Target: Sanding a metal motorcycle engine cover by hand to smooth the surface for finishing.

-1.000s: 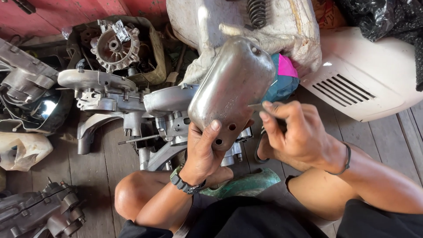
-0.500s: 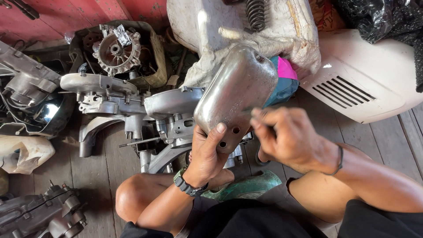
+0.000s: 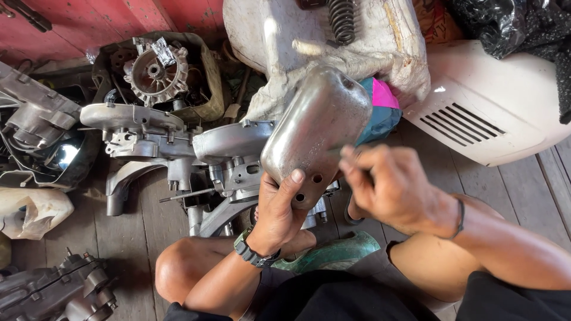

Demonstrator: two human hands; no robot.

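I saw my left hand [image 3: 275, 215] clasp the lower end of the dull silver, rounded metal engine cover [image 3: 316, 132], thumb laid over its face, holding it tilted above the grey cast engine casing [image 3: 229, 142] on the wooden plank floor [image 3: 523, 184]. My right hand [image 3: 392, 187], blurred, sat curled at the cover's right edge; whether its grip enclosed anything I could not tell.

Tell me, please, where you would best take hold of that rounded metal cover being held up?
Probably at its lower, narrower end, from below: the metal cover stands tilted with its domed top up. The left hand already cups that end, thumb by the small holes, leaving the right hand free at its edge.
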